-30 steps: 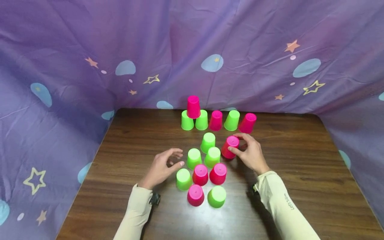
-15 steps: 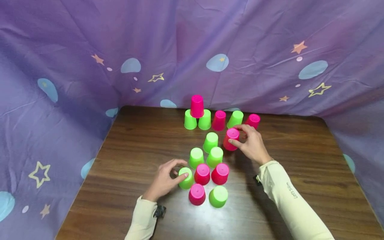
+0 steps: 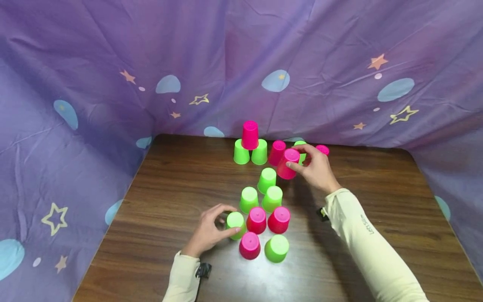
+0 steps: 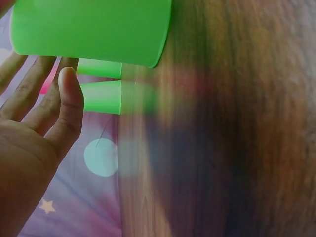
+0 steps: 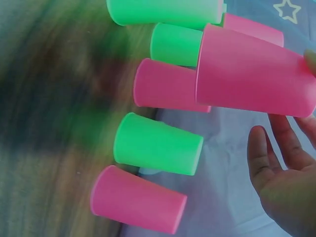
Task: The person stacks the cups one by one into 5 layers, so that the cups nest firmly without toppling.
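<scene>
My right hand [image 3: 315, 167] holds an upside-down pink cup [image 3: 288, 164] between thumb and fingers. In the right wrist view this pink cup [image 5: 252, 74] is off the table, in front of the back row. My left hand [image 3: 211, 230] has its thumb and index finger around a green cup [image 3: 235, 225] at the left of the front group. The left wrist view shows this green cup [image 4: 91, 29] large above the lower fingers; the table beneath is blurred. At the back, a pink cup [image 3: 250, 135] stands on two green cups [image 3: 241, 152].
Right of the raised pink cup's base pair stand a pink cup [image 3: 277, 152], a partly hidden green cup [image 5: 158, 143] and another pink cup [image 5: 138, 197]. Several green and pink cups stand upside down mid-table [image 3: 272, 199]. A purple curtain [image 3: 188, 54] hangs behind the table [image 3: 377, 218].
My right hand has carried the pink cup away from me, up toward the back row. My left hand has come down and nearer to me, onto the green cup.
</scene>
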{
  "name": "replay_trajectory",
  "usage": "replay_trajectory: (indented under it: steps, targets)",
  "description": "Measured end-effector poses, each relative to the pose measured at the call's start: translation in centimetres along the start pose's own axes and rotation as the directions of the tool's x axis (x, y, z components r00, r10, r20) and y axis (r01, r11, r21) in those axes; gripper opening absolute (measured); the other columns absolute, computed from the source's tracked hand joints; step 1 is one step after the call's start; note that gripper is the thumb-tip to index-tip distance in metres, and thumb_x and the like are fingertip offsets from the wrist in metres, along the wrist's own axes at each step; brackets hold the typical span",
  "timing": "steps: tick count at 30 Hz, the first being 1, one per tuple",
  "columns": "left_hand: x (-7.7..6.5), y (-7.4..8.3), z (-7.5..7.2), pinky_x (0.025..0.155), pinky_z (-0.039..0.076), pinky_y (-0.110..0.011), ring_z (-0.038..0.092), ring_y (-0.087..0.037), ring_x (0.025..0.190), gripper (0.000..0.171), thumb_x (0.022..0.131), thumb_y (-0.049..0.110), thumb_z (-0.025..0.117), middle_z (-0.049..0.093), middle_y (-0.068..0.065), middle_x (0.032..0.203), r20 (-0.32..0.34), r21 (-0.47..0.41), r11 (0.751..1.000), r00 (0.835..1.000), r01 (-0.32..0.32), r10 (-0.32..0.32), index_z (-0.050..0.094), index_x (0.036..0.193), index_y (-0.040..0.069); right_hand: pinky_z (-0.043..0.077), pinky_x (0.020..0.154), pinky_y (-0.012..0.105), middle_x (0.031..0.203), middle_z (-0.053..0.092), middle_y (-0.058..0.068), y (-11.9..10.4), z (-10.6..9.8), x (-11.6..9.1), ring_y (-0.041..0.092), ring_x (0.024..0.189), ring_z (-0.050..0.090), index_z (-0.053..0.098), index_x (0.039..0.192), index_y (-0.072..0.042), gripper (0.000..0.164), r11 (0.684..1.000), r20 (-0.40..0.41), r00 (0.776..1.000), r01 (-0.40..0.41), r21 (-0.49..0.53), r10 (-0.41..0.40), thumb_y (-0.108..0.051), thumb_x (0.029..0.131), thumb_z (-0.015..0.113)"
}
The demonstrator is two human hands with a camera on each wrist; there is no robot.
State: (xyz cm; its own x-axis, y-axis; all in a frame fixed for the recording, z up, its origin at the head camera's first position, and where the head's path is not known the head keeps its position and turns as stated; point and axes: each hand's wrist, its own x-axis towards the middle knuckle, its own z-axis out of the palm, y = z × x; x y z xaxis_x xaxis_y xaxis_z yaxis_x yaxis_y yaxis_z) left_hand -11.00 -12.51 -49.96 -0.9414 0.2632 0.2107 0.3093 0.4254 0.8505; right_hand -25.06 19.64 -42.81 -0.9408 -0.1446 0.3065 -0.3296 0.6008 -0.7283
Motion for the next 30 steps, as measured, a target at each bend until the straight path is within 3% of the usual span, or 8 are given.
replay_trajectory:
  steps: [7, 12, 16, 22, 25, 30]
  targets:
    - [-0.3, -0.2, 0.1, 0.078, 0.059, -0.035, 0.065, -0.014, 0.096, 0.049, 0.073, 0.021, 0.089, 0.074, -0.001, 0.112, -0.018, 0.009, 1.000, 1.000, 0.018, -0.018, 0.070, 0.116, 0.008, 0.050, 0.072, 0.025, 0.116, 0.070, 0.019, -0.8, -0.4, 1.5, 0.028, 0.090, 0.063, 0.066, 0.122, -0.002, 0.046, 1.000, 0.033, 0.999, 0.010, 0.000, -0.010, -0.013, 0.080, 0.082]
    - [-0.4, 0.0, 0.2, 0.079, 0.059, -0.033, 0.065, -0.014, 0.095, 0.045, 0.075, 0.023, 0.088, 0.074, 0.001, 0.112, -0.018, 0.011, 0.999, 0.999, 0.045, -0.044, 0.070, 0.115, 0.015, 0.052, 0.078, 0.024, 0.116, 0.070, 0.018, -1.3, -0.5, 2.8, 0.025, 0.105, 0.063, 0.066, 0.122, -0.003, 0.044, 1.000, 0.053, 0.999, 0.004, 0.016, -0.005, -0.015, 0.083, 0.081]
    - [-0.5, 0.2, 0.2, 0.079, 0.058, -0.033, 0.064, -0.015, 0.094, 0.041, 0.076, 0.023, 0.087, 0.073, 0.002, 0.111, -0.010, 0.013, 0.997, 0.997, 0.076, -0.076, 0.070, 0.113, 0.018, 0.049, 0.077, 0.016, 0.116, 0.071, 0.017, -1.9, -0.5, 3.8, 0.026, 0.105, 0.064, 0.066, 0.122, -0.005, 0.044, 1.000, 0.055, 0.998, 0.003, 0.009, -0.003, -0.019, 0.083, 0.082]
    - [-0.4, 0.2, 0.2, 0.079, 0.058, -0.031, 0.065, -0.018, 0.092, 0.041, 0.075, 0.021, 0.087, 0.073, 0.001, 0.110, -0.007, 0.014, 0.995, 0.995, 0.099, -0.099, 0.070, 0.112, 0.018, 0.050, 0.072, 0.012, 0.113, 0.071, 0.016, -2.6, 0.0, 5.6, 0.024, 0.092, 0.069, 0.066, 0.121, -0.006, 0.045, 0.999, 0.040, 0.998, -0.041, 0.019, 0.040, -0.020, 0.082, 0.083]
    - [-0.5, 0.1, 0.2, 0.078, 0.058, -0.029, 0.065, -0.018, 0.091, 0.041, 0.075, 0.021, 0.087, 0.073, 0.001, 0.110, -0.012, 0.020, 0.995, 0.995, 0.094, -0.094, 0.070, 0.112, 0.018, 0.051, 0.074, 0.018, 0.114, 0.071, 0.016, -2.8, 0.4, 6.6, 0.026, 0.093, 0.068, 0.066, 0.122, -0.006, 0.046, 0.998, 0.034, 0.998, -0.059, 0.012, 0.058, -0.020, 0.082, 0.083]
    - [-0.6, -0.1, 0.3, 0.078, 0.058, -0.030, 0.065, -0.018, 0.089, 0.041, 0.075, 0.022, 0.087, 0.073, 0.001, 0.109, -0.022, 0.026, 0.996, 0.996, 0.088, -0.087, 0.070, 0.112, 0.018, 0.053, 0.090, 0.039, 0.120, 0.068, 0.019, -2.9, 1.3, 8.1, 0.032, 0.109, 0.065, 0.063, 0.124, -0.004, 0.048, 0.996, 0.056, 0.995, -0.086, 0.006, 0.086, -0.020, 0.083, 0.081]
